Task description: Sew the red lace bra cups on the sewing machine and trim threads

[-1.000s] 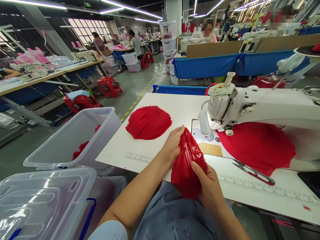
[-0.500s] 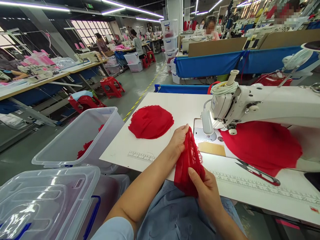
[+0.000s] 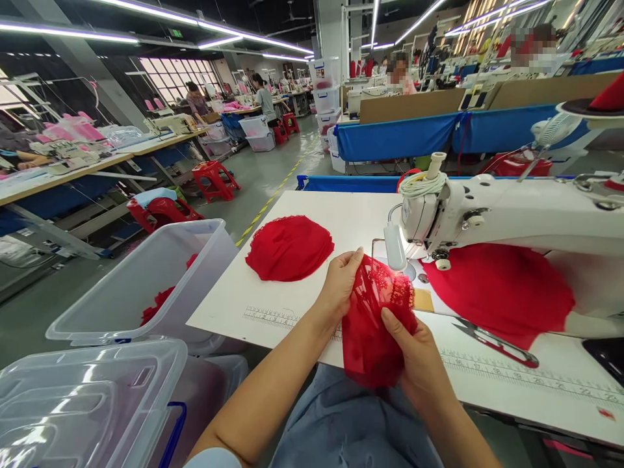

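Note:
A piece of sheer red lace fabric (image 3: 373, 331) hangs between my two hands at the table's front edge. My left hand (image 3: 342, 279) pinches its upper left corner. Lower on the right side, my right hand (image 3: 412, 348) is closed on the same piece, thumb on top. Just beyond is the sewing machine (image 3: 517, 211), its needle area partly hidden by the fabric. A pile of red fabric pieces (image 3: 290, 248) lies flat on the left of the white table (image 3: 224, 305). More red fabric (image 3: 502, 289) lies under the machine arm, with thread snips (image 3: 497, 343) at its front edge.
An open clear plastic bin (image 3: 121, 279) with some red fabric stands left of the table. Nearer is a lidded bin (image 3: 92, 396) with blue handles. A dark phone-like object (image 3: 607, 357) lies at the right. Red stools (image 3: 214, 180) and co-workers are farther back.
The fabric has been spread wider between my hands, its lace edge now opened out to the right. My right hand has shifted slightly right, and the camera view has moved a little.

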Motion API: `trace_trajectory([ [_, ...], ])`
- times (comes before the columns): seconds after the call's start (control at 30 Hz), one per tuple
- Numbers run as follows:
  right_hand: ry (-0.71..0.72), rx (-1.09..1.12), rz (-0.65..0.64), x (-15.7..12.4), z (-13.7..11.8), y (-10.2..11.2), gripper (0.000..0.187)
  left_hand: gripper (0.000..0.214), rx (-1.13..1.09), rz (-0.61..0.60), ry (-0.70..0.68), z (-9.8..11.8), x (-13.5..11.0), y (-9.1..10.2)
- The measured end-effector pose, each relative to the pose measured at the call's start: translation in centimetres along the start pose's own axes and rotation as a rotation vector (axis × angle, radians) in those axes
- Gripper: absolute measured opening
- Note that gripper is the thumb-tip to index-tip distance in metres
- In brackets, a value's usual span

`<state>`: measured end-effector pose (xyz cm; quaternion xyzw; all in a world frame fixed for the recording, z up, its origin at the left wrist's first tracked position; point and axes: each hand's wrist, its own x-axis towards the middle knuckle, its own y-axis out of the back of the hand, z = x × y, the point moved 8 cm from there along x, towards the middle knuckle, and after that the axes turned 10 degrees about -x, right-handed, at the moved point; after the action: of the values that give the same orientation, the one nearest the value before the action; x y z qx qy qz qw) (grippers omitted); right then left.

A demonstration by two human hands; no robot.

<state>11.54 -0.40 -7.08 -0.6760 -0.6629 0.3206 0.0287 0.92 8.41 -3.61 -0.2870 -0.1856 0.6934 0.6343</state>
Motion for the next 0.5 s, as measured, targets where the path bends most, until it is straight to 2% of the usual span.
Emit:
trace_trajectory([
  [0.2,0.019,0.042,-0.013,0.6,-0.5,-0.1,0.042,0.044,-0.027,-0.023,0.009,0.1,-0.2,-0.4],
  [0.33,0.010,0.022,-0.017,0.8,-0.4,-0.5,0.039,0.046,-0.025,0.003,0.016,0.0,-0.4,-0.4],
  [0.5,0.080,-0.067,-0.080,0.4,-0.7,-0.9,0.034,0.049,-0.044,0.031,0.000,0.0,0.0,0.1],
])
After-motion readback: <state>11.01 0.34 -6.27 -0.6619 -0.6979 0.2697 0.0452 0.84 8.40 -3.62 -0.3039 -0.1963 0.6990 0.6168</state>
